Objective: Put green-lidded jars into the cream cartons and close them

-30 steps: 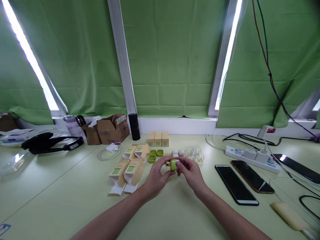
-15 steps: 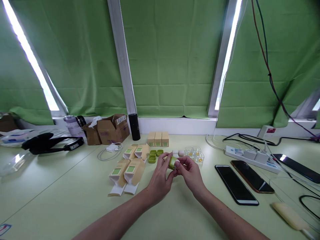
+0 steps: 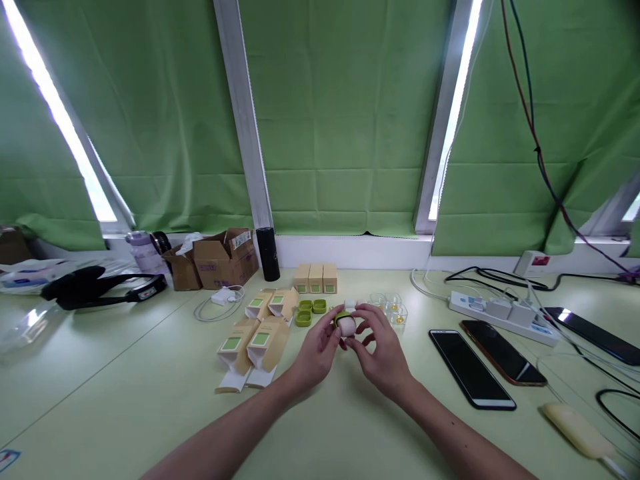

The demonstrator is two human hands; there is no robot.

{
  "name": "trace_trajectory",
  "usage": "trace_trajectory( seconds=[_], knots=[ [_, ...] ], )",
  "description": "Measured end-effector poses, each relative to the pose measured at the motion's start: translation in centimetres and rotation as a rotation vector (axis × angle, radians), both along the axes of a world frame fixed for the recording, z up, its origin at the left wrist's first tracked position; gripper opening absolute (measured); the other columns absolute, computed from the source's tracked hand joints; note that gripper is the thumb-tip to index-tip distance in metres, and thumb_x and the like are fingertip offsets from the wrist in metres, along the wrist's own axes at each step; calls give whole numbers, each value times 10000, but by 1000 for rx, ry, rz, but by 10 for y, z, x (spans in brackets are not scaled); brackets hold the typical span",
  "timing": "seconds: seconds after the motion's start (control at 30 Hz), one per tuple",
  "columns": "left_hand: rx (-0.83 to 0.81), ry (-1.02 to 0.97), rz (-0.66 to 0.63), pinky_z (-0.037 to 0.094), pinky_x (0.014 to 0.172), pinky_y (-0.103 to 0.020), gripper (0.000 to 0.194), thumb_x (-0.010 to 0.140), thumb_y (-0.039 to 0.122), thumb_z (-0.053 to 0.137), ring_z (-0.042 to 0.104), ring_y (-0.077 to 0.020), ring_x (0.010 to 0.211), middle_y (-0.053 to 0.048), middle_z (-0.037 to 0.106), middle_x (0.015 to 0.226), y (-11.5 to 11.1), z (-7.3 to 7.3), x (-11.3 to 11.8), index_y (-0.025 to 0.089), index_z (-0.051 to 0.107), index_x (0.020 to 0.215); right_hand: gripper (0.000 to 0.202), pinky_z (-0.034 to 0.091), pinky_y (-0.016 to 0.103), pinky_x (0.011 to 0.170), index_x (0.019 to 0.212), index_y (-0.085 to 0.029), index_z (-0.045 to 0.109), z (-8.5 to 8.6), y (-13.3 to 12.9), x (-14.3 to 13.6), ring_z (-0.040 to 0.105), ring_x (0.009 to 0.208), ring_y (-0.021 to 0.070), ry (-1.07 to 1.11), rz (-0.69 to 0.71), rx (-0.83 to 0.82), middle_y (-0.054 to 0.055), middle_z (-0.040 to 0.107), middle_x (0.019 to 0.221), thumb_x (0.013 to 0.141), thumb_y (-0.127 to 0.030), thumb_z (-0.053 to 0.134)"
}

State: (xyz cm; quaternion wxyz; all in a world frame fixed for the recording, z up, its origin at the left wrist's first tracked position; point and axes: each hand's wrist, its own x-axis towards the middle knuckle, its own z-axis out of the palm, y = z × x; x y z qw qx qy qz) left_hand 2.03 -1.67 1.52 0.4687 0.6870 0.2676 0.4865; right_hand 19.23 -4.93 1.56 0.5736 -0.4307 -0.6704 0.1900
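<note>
Near the middle of the table, a small green cup with a rounded white piece (image 3: 346, 325) in its mouth is held up between both hands. My left hand (image 3: 320, 343) grips its left side with fingers and thumb. The curved fingers of my right hand (image 3: 377, 343) close on its right side. Just left of the hands lie several green cups (image 3: 304, 317). Behind the fingers another white piece (image 3: 349, 305) partly shows. Clear cups with yellow centres (image 3: 393, 308) stand beyond my right hand.
Opened cartons (image 3: 265, 340) lie at left, with closed boxes (image 3: 315, 278) behind. A black cylinder (image 3: 268, 255) and cardboard boxes (image 3: 225, 258) stand at the back. Phones (image 3: 473, 369) and a power strip (image 3: 505, 317) occupy the right; a headset (image 3: 100, 288) lies far left.
The green cup has turned so its white piece now faces me. My right fingers have spread and shifted around the piece.
</note>
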Motion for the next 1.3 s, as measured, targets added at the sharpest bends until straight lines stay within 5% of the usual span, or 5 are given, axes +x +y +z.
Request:
trace_trajectory(
  seconds=[0.13, 0.27, 0.4, 0.6, 1.3],
  knots=[
    [-17, -11, -50, 584, 923, -378, 573, 972, 499, 630, 658, -265, 1147, -148, 639, 1382, -4, 5, 1, 236, 545, 1474, 473, 619, 466, 898, 1372, -343, 638, -4, 0, 3, 663, 1233, 327, -266, -6, 172, 76, 618, 1463, 927, -183, 619],
    [-57, -29, -53, 574, 767, -315, 562, 952, 493, 662, 670, -216, 964, -148, 684, 1272, -1, 2, 2, 211, 577, 1431, 466, 589, 504, 1018, 1380, -334, 650, -9, 4, 5, 658, 1270, 322, -284, -20, 239, 77, 660, 1421, 947, -168, 606],
    [-101, -49, -42, 548, 673, -289, 539, 936, 496, 681, 641, -171, 817, -134, 701, 1161, 2, -1, 3, 187, 605, 1371, 449, 609, 466, 1011, 1400, -300, 637, -11, 6, 6, 669, 1265, 294, -345, -35, 306, 97, 673, 1403, 976, -166, 574],
    [-136, -101, -53, 597, 794, -355, 500, 924, 512, 692, 695, -213, 913, -138, 709, 1175, -3, 4, 5, 175, 628, 1288, 440, 650, 405, 940, 1436, -199, 576, -10, 7, 5, 699, 1213, 260, -488, -121, 485, 152, 694, 1351, 1006, -122, 522],
    [-149, -146, 31, 607, 862, -370, 464, 899, 429, 728, 705, -238, 1010, -141, 738, 1164, 1, -1, 9, 156, 657, 1268, 485, 659, 425, 899, 1467, -164, 519, -7, 7, 3, 710, 1172, 291, -600, -154, 558, 188, 688, 1333, 993, -60, 513]
  ],
)
